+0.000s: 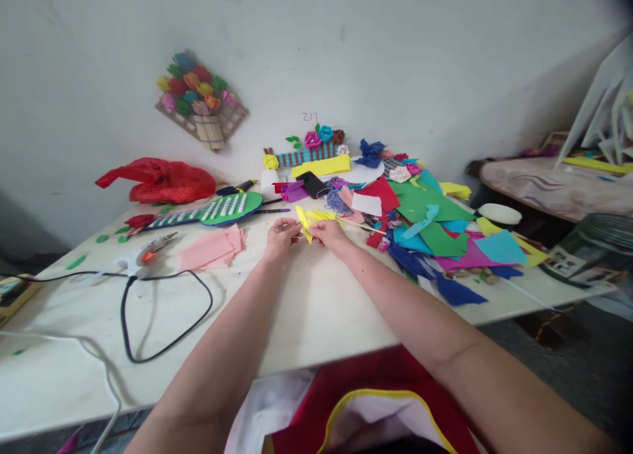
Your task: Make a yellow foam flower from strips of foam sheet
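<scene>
Both my hands meet over the middle of the white table (pixel 306 309). My left hand (pixel 281 233) and my right hand (pixel 327 233) pinch a folded strip of yellow paper (pixel 309 221) between their fingertips. A thin wooden stick (pixel 363 226) runs out to the right from under my right hand. More yellow paper pieces lie just behind my fingers.
A glue gun (pixel 146 251) with a black cord (pixel 163 328) lies at the left, beside pink paper (pixel 212 247). Coloured paper sheets (pixel 435 229) pile up at the right. A red plastic bag (pixel 158 181), a green woven piece (pixel 225 210) and paper-flower crafts (pixel 316 149) stand at the back.
</scene>
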Demonstrator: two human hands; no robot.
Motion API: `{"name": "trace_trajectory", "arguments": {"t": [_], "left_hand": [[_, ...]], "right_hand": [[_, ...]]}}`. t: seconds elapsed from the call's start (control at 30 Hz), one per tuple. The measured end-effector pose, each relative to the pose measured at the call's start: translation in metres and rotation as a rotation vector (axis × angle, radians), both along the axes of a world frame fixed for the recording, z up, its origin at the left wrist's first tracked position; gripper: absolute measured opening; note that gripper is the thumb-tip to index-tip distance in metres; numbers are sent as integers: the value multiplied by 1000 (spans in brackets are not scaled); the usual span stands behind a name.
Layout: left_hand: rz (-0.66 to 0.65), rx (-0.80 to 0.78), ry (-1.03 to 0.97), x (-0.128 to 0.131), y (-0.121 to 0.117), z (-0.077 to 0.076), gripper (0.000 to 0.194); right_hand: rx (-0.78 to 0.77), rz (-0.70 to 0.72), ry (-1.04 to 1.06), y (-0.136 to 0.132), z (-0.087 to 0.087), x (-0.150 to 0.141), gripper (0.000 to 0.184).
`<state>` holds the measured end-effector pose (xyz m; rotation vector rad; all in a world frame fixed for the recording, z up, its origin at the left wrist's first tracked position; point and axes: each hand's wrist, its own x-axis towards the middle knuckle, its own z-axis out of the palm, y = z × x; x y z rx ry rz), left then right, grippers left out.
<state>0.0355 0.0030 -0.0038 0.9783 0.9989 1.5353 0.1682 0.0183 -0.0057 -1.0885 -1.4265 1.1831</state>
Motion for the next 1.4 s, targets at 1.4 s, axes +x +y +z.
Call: {"name": "trace_trajectory", "arguments": {"t": [1.4], "left_hand": [[89, -123, -89, -7, 5, 3, 14]], "right_hand": [[563, -377, -1110, 33, -12, 30, 23]]}}
